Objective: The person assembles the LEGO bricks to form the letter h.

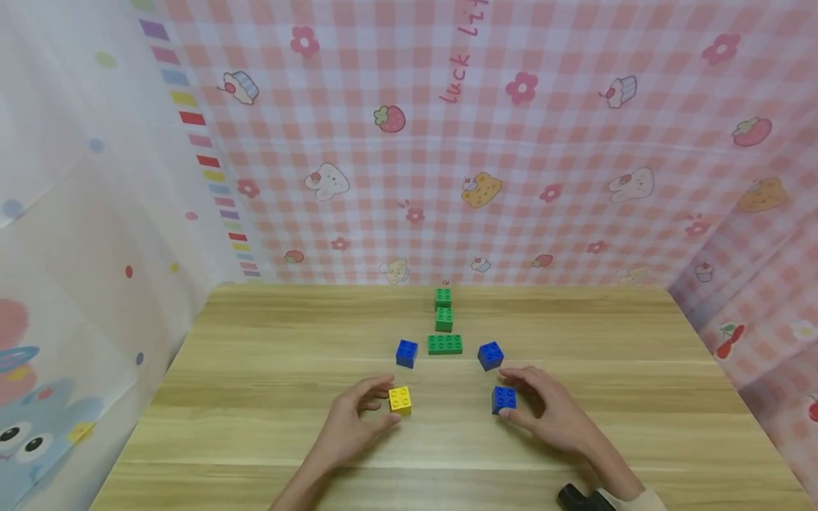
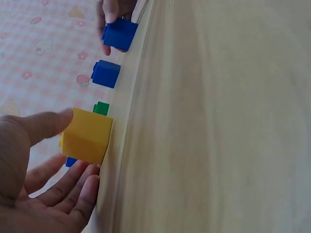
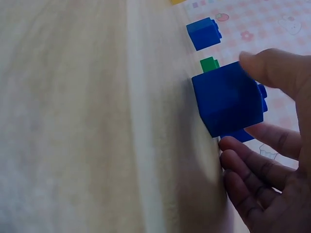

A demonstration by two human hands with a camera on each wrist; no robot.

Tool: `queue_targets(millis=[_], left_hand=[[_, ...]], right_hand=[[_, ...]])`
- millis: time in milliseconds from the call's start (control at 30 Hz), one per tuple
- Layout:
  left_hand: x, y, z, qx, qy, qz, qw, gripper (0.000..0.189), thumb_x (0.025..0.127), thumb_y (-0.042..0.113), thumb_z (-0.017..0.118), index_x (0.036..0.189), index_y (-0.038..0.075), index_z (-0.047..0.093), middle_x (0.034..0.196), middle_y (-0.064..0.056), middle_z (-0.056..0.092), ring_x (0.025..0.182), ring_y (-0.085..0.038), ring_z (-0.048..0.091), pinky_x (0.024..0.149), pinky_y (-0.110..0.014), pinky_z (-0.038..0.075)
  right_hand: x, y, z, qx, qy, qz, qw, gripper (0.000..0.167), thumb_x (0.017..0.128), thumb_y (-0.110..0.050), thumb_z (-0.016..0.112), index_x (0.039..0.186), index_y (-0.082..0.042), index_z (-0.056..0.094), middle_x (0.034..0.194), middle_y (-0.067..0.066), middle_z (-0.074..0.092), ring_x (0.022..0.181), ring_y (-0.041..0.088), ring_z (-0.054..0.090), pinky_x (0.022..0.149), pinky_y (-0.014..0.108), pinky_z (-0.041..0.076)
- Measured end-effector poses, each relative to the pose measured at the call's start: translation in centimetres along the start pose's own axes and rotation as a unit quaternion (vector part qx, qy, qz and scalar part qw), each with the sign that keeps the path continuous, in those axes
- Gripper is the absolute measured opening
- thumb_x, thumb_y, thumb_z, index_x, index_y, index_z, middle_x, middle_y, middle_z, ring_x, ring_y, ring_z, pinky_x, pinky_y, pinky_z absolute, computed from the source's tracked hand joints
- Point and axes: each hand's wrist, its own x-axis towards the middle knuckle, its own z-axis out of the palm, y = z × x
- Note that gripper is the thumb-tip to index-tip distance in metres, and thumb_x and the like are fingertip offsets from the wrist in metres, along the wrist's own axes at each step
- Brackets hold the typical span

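Note:
A yellow toy brick [image 1: 400, 401] stands at the front left of the table, studs up. My left hand [image 1: 358, 419] is around its left side, thumb at the near face and forefinger by the far one; the fingers look loose. Opposite stands a blue brick [image 1: 503, 400]. My right hand [image 1: 552, 415] has its thumb at the near corner of this brick, while the forefinger reaches past the far side with a gap. The left wrist view shows the yellow brick [image 2: 87, 136] between thumb and fingers. In the right wrist view the blue brick [image 3: 228, 99] partly hides the forefinger.
Two more blue bricks stand farther back, one left [image 1: 406, 353] and one right [image 1: 491, 355]. Between them lies a long green brick [image 1: 444, 345], with two smaller green bricks [image 1: 444, 319] behind it. A checked cloth [image 1: 409, 142] hangs behind the wooden table [image 1: 255, 341].

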Motion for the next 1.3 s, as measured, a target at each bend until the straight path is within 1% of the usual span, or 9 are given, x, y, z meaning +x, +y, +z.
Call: queue_targets(millis=[133,300,367,500,667,800,1000,1133,1300], left_hand=[[0.1,0.0,0.3,-0.007,0.005,-0.012,0.9999,0.056,0.083,0.017,0.086,0.134,0.015,0.065,0.127,0.000,0.069,0.115,-0.020,0.064,0.094,-0.021,0.057],[0.2,-0.1,0.5,-0.002,0.012,-0.024,0.9996,0.048,0.082,0.015,0.085,0.127,0.020,0.069,0.123,0.001,0.071,0.107,-0.018,0.063,0.090,-0.022,0.055],[0.2,-0.2,0.6,0.001,0.018,-0.028,0.9994,0.046,0.081,0.014,0.085,0.124,0.022,0.070,0.120,0.001,0.071,0.103,-0.017,0.062,0.089,-0.022,0.054],[0.3,-0.2,0.8,0.008,0.023,-0.029,0.9993,0.044,0.081,0.014,0.086,0.121,0.023,0.071,0.118,0.002,0.072,0.100,-0.016,0.061,0.086,-0.022,0.054],[0.5,0.0,1.0,0.008,0.022,-0.027,0.9994,0.042,0.081,0.014,0.086,0.120,0.023,0.072,0.117,0.002,0.072,0.099,-0.016,0.062,0.085,-0.021,0.054],[0.4,0.1,1.0,-0.001,0.017,-0.033,0.9993,0.043,0.082,0.012,0.085,0.121,0.021,0.071,0.118,0.000,0.072,0.099,-0.017,0.063,0.085,-0.021,0.055],[0.5,0.2,1.1,-0.030,0.012,-0.017,0.9993,0.042,0.081,0.007,0.085,0.121,0.014,0.071,0.120,-0.005,0.072,0.103,-0.018,0.067,0.092,-0.025,0.059],[0.6,0.3,1.4,-0.047,0.007,-0.003,0.9989,0.042,0.081,0.005,0.084,0.121,0.009,0.070,0.124,-0.010,0.070,0.107,-0.020,0.069,0.099,-0.030,0.059],[0.9,0.3,1.6,-0.048,0.007,0.003,0.9988,0.042,0.082,0.004,0.084,0.121,0.009,0.070,0.125,-0.011,0.070,0.111,-0.023,0.069,0.101,-0.029,0.058]], right_hand=[[0.0,0.4,0.2,-0.004,0.015,-0.019,0.9997,0.046,0.087,-0.039,0.082,0.128,-0.026,0.067,0.120,-0.017,0.067,0.106,0.003,0.062,0.099,0.036,0.057],[0.0,0.7,0.7,0.007,0.039,-0.044,0.9982,0.032,0.087,-0.031,0.084,0.116,-0.029,0.070,0.108,-0.017,0.068,0.098,0.000,0.062,0.091,0.028,0.057],[0.0,0.7,0.8,0.013,0.041,-0.045,0.9981,0.032,0.086,-0.030,0.084,0.114,-0.028,0.070,0.107,-0.017,0.068,0.097,0.000,0.062,0.090,0.027,0.057],[-0.1,0.5,0.9,0.020,0.037,-0.028,0.9987,0.031,0.086,-0.031,0.085,0.113,-0.028,0.070,0.105,-0.017,0.068,0.096,0.000,0.062,0.091,0.026,0.057],[-0.1,0.3,0.7,0.029,0.030,-0.006,0.9991,0.032,0.085,-0.029,0.085,0.113,-0.029,0.069,0.106,-0.017,0.068,0.098,0.002,0.063,0.092,0.026,0.057],[0.0,0.2,0.8,0.032,0.027,0.002,0.9991,0.033,0.085,-0.027,0.085,0.114,-0.027,0.070,0.107,-0.015,0.069,0.099,0.004,0.065,0.093,0.028,0.057],[0.3,-0.1,1.0,0.030,0.029,0.011,0.9991,0.034,0.084,-0.024,0.086,0.113,-0.029,0.070,0.108,-0.016,0.070,0.100,0.004,0.066,0.094,0.028,0.058],[0.4,-0.2,1.2,0.032,0.031,0.005,0.9990,0.034,0.083,-0.023,0.087,0.113,-0.028,0.071,0.109,-0.014,0.071,0.100,0.005,0.066,0.093,0.028,0.059],[0.7,-0.4,1.4,0.035,0.030,0.005,0.9989,0.035,0.083,-0.022,0.087,0.113,-0.029,0.070,0.109,-0.016,0.071,0.101,0.004,0.066,0.094,0.028,0.059]])
